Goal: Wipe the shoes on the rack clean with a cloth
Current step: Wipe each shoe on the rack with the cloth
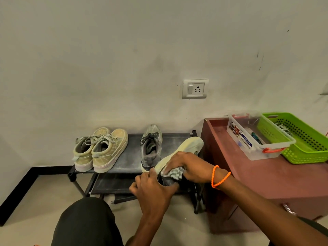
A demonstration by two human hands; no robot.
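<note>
A grey running shoe (pixel 188 148) is held sole-up in front of the black shoe rack (pixel 131 157). My left hand (pixel 152 190) grips its heel end from below. My right hand (pixel 188 165) holds a crumpled grey-white cloth (pixel 174 173) and presses it against the shoe's pale sole. The matching grey shoe (pixel 150 148) stands on the rack's top shelf at the right. A pair of beige sneakers (pixel 101 150) sits on the shelf's left side.
A low reddish cabinet (pixel 266 178) stands right of the rack, bearing a clear plastic box (pixel 248 148) and a green basket (pixel 305 153). A wall socket (pixel 195 89) is above the rack. My dark-trousered knee (pixel 85 224) is at the bottom left.
</note>
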